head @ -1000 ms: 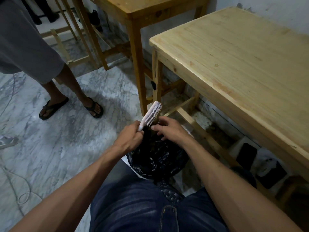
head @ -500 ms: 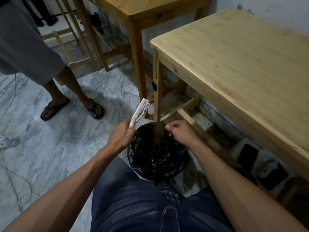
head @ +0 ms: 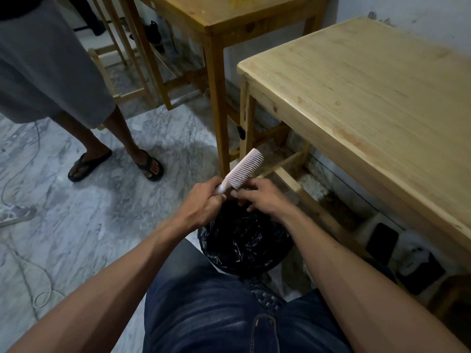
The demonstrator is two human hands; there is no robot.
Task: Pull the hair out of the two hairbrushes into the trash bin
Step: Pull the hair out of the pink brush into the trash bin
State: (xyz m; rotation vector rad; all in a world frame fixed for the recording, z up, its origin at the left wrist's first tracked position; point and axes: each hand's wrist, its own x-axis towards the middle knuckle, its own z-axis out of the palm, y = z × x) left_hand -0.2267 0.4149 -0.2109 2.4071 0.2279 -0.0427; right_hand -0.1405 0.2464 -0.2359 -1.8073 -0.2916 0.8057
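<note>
A pale pink hairbrush is held by its handle in my left hand, bristles facing right and down, just above the trash bin. My right hand is at the lower bristles, fingertips pinched against them; I cannot make out any hair between the fingers. The trash bin, lined with a black plastic bag, stands on the floor between my knees, directly under both hands. Only one hairbrush is in view.
A light wooden table stands to the right, a darker wooden table behind the bin. Another person's legs in sandals stand at the left on the marble floor. Cables lie at the far left. Dark devices sit under the right table.
My right hand, half a second ago apart at the bin's rim, has come back to the brush bristles. My left hand has swung the brush rightward to meet it.
</note>
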